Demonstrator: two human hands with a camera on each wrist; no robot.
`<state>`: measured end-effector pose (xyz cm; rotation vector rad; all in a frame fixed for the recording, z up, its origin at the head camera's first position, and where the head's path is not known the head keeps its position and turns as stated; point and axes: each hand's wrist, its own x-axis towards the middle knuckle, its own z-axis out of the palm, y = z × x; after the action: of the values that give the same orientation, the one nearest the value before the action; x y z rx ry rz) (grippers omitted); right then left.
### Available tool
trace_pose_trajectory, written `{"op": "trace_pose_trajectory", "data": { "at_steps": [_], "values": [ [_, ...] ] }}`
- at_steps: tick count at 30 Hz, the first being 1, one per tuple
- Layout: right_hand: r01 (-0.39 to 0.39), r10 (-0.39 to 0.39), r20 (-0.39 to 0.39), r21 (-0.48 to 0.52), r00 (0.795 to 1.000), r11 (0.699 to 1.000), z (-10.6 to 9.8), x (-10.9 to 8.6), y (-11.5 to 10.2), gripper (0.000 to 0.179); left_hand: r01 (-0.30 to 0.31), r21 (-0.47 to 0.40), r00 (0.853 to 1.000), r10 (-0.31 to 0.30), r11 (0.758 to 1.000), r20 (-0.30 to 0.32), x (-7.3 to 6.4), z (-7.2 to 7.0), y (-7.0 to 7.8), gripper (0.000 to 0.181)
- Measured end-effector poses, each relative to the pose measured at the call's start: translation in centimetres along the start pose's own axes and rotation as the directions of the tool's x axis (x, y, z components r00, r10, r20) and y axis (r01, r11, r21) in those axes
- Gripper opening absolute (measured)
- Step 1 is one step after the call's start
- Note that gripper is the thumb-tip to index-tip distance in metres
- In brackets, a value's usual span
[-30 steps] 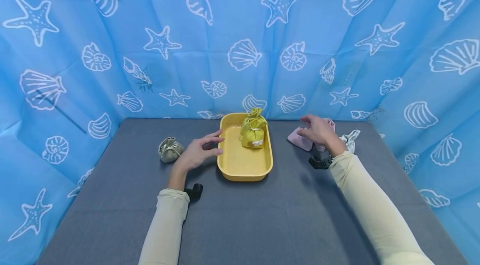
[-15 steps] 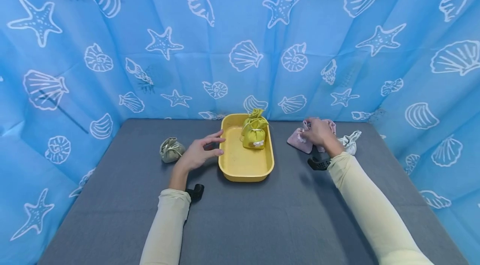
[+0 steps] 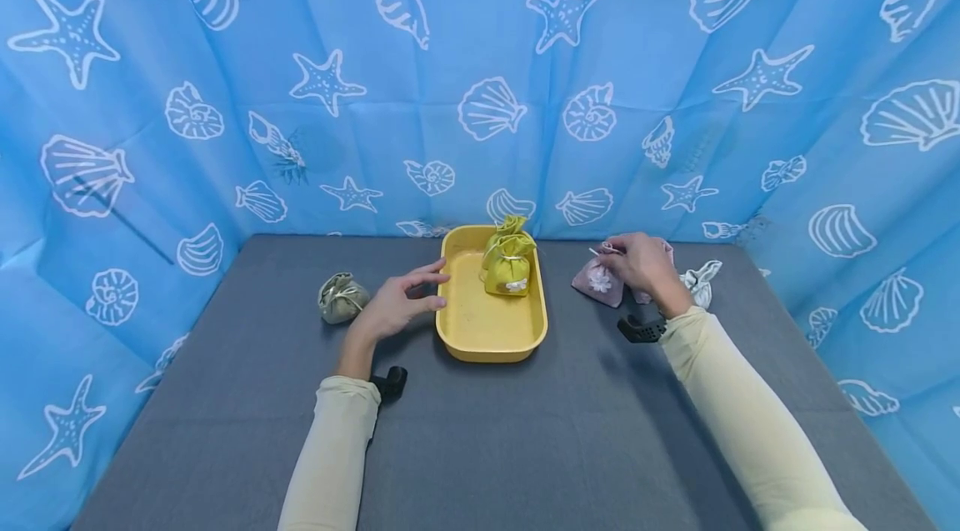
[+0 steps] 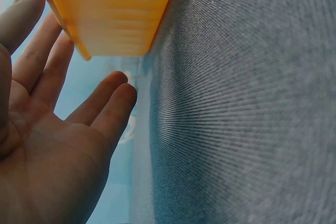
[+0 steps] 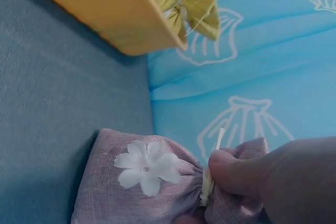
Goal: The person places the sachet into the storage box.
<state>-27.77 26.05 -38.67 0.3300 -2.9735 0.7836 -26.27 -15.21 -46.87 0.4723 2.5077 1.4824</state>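
Observation:
My right hand (image 3: 647, 264) pinches the tied neck of a dusty-pink drawstring pouch (image 5: 126, 198) between thumb and fingers. A white fabric flower (image 5: 146, 168) decorates its front. In the head view this pouch leans at the right of the yellow tray (image 3: 491, 354). A second pink pouch (image 3: 666, 247) is mostly hidden behind the right hand. My left hand (image 3: 390, 310) is at the tray's left side, fingers spread and extended, some of them touching the rim. Inside the tray, towards its back right, two yellow-green pouches (image 3: 510, 268) stand one behind the other.
A grey-green pouch (image 3: 341, 299) lies left of the left hand. Beyond the right wrist is a whitish pouch (image 3: 702, 283). A blue curtain (image 3: 487, 56) with white shells and starfish hangs right behind the grey-covered table (image 3: 487, 448).
The right hand's fingers have come down onto the pink pouch's neck and now pinch it. The pouch has tipped up a little, baring its flower. My left hand has stayed by the tray.

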Motion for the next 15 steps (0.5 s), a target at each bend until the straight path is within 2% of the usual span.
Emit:
{"op": "trace_pose_trajectory", "data": {
  "at_steps": [8,15],
  "values": [
    [0.008,-0.005,-0.07,0.046,0.998,0.999,-0.7,0.1,-0.8,0.026,0.007,0.001,1.0,-0.007,1.0,-0.001,-0.1,0.1,0.1,0.049],
    [0.03,-0.017,-0.136,0.096,0.991,0.995,-1.8,-0.1,-3.1,0.029,0.007,-0.004,1.0,-0.007,1.0,0.005,-0.1,0.0,0.2,0.05]
  ]
}}
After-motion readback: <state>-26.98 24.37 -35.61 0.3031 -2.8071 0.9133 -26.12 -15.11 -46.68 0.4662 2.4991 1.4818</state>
